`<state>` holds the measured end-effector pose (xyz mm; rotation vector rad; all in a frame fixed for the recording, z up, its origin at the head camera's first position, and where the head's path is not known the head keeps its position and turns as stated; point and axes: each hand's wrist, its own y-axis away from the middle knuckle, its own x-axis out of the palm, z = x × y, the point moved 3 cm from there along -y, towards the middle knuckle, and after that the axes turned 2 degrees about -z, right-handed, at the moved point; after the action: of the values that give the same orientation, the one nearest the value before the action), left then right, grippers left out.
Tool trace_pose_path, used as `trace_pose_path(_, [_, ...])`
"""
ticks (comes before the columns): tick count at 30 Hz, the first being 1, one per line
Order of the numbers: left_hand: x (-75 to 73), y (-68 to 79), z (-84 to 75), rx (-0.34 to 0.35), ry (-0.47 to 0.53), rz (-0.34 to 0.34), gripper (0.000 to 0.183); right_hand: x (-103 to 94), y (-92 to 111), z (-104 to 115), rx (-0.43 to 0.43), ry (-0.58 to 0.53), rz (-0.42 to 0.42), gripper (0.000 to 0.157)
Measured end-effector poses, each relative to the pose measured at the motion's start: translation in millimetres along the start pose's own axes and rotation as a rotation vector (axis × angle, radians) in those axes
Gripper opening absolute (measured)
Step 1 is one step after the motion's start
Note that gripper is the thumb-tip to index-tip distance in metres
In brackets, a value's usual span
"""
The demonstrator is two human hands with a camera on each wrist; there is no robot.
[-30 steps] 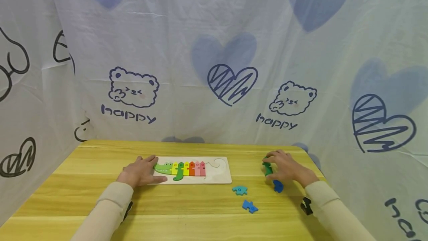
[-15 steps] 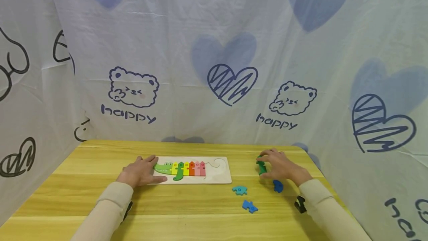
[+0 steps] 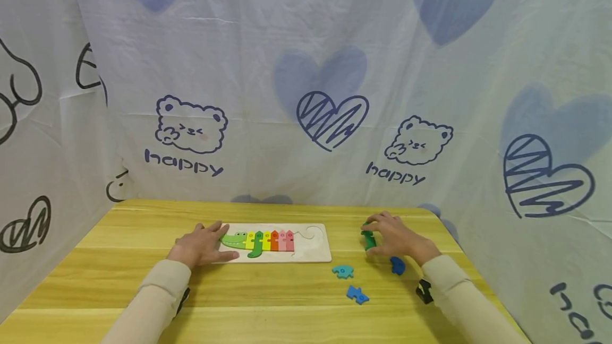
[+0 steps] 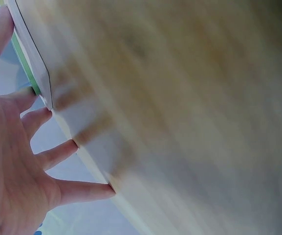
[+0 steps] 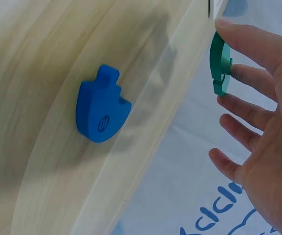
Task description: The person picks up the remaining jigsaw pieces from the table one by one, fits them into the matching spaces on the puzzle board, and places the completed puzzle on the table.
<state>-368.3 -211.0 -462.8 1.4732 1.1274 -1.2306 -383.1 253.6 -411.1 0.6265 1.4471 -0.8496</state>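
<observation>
A wooden crocodile puzzle board (image 3: 313, 256) lies on the table, with green, yellow, orange-red and pink pieces set in it. My left hand (image 3: 197, 246) rests at its left end, thumb and index finger on the board. In the left wrist view the fingers (image 4: 57, 155) are spread, and some fingertips touch the table. Right of the board, my right hand (image 3: 394, 237) pinches a green puzzle piece (image 3: 369, 240) between thumb and fingers. The right wrist view shows that green piece (image 5: 219, 56) held above the table, its knob facing the palm.
A dark blue puzzle piece (image 3: 397, 265) lies below the right hand. Nearer the front are a teal piece (image 3: 342, 272) and a lighter blue piece (image 3: 357, 294). A patterned white cloth (image 3: 268, 174) hangs behind the wooden table (image 3: 268, 307).
My right hand has moved left toward the board, carrying the green puzzle piece with it. The left hand and the board have stayed nearly in place.
</observation>
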Motion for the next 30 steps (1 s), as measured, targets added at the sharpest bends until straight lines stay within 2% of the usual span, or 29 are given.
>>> trace_pose_path(12, [0.3, 0.2, 0.1, 0.000, -0.004, 0.002, 0.097, 3.6, -18.8, 16.4, -0.022, 0.011, 0.014, 0.061])
trace_pose_path(24, [-0.2, 0.2, 0.9, -0.001, -0.003, 0.005, 0.098, 10.4, -53.4, 49.3, -0.074, 0.003, 0.061, 0.061])
trace_pose_path(30, [-0.5, -0.5, 0.5, 0.001, 0.001, 0.004, 0.098, 13.5, -67.4, 69.6, -0.134, 0.000, 0.074, 0.061])
